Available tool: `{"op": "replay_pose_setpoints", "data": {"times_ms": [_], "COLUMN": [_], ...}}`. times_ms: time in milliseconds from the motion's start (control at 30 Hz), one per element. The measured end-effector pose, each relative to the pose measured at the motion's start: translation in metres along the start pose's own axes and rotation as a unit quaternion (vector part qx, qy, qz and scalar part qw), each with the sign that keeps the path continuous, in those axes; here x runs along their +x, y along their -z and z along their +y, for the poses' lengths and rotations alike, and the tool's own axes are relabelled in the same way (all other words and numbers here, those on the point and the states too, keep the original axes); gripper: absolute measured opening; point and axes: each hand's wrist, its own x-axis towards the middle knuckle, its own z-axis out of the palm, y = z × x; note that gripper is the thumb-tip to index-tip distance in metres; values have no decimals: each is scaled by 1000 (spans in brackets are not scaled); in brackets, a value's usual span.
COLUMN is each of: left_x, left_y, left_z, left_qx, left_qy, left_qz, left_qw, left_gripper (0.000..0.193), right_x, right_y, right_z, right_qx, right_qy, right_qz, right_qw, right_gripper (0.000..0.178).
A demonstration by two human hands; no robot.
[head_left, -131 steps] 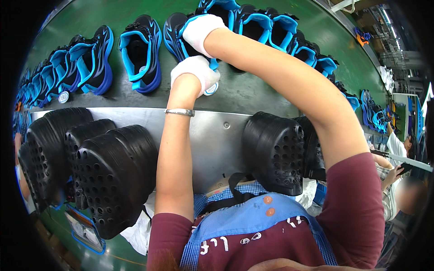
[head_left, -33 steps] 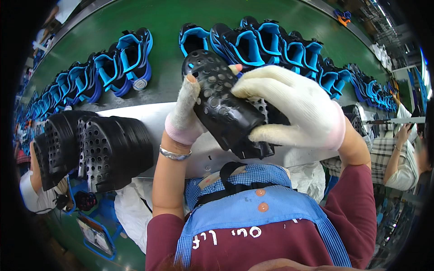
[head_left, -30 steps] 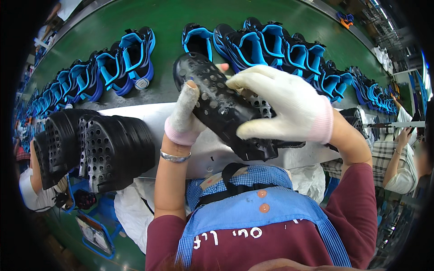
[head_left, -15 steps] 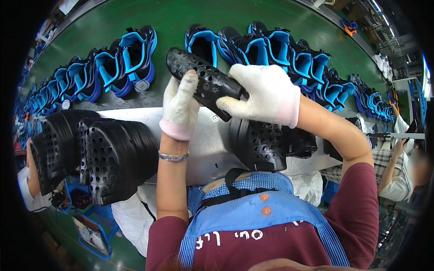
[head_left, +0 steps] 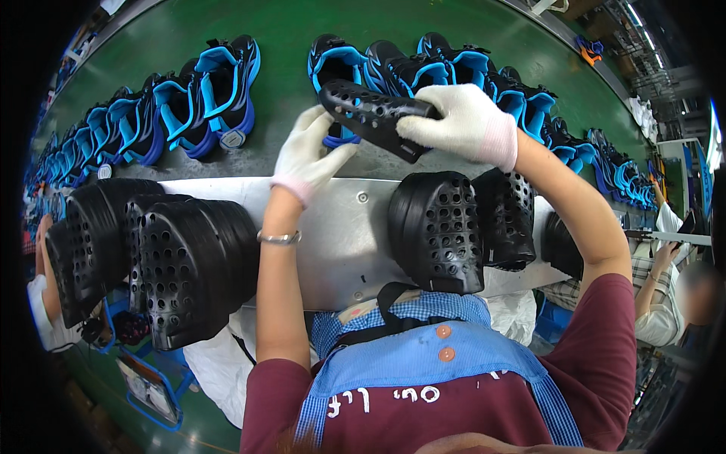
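My right hand (head_left: pixel 465 125), in a white glove with a pink cuff, grips a black shoe tree (head_left: pixel 370 113) by its thick end. The shoe tree is foot-shaped, full of round holes, and held tilted in the air above the bench. My left hand (head_left: pixel 308 151), also gloved, is open beside its narrow end, thumb spread from the fingers; whether the fingertips touch it is unclear. Behind lies a black and blue sneaker (head_left: pixel 335 60), partly covered by the shoe tree. More sneakers (head_left: pixel 227 83) stand in rows to the left and right.
Large black perforated forms (head_left: pixel 198 257) stand at the left of the metal bench plate (head_left: pixel 333 234), and another such form (head_left: pixel 439 227) at the right. A green tabletop (head_left: pixel 295 23) stretches behind. A co-worker (head_left: pixel 665 295) sits at the far right; another person's arm shows at the far left.
My left hand has let go of the shoe tree and opened. My right hand has carried the shoe tree slightly right and away from me, uncovering the right-hand form.
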Motion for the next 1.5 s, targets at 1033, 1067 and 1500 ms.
{"op": "replay_pose_setpoints", "data": {"times_ms": [1033,1067,1500], "left_x": [108,113,191], "left_y": [-13,-11,-24], "left_z": [-148,-150,-192], "left_qx": [148,177,263], "left_qy": [32,62,203], "left_qz": [46,10,-272], "left_qw": [987,982,903], "left_gripper": [26,31,51], "right_x": [302,311,374], "right_y": [-127,-133,-167], "right_z": [-4,-3,32], "right_qx": [-219,-205,-178], "right_qy": [-39,-64,-102], "right_qz": [-45,-61,-65], "right_qw": [974,975,977], "right_gripper": [40,37,27]}}
